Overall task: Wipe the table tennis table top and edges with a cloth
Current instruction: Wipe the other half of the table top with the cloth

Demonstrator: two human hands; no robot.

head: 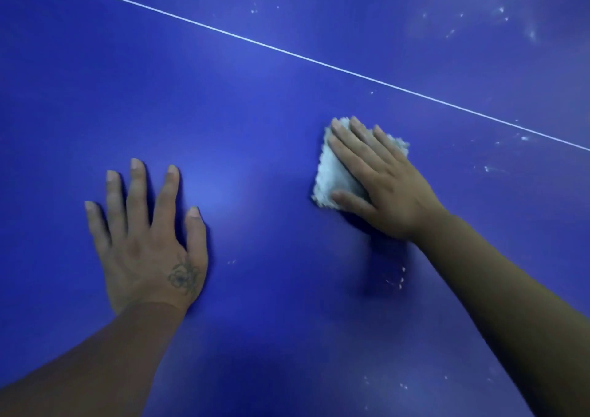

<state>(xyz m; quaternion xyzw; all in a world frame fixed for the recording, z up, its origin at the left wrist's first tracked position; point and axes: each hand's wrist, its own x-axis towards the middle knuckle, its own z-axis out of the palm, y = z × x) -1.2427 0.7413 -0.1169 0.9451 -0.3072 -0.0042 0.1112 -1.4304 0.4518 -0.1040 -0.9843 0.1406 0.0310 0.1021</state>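
Note:
The blue table tennis table top (255, 103) fills the whole view. A small folded white cloth (332, 173) lies flat on it, right of the middle. My right hand (383, 183) presses down on the cloth with straight fingers spread over it, hiding its right part. My left hand (150, 241) rests flat on the bare table surface at the lower left, fingers spread, holding nothing.
A thin white line (287, 50) crosses the table top diagonally from the upper left to the right edge. White specks and smears (498, 20) dot the surface at the upper right, and more specks (399, 281) lie below my right hand.

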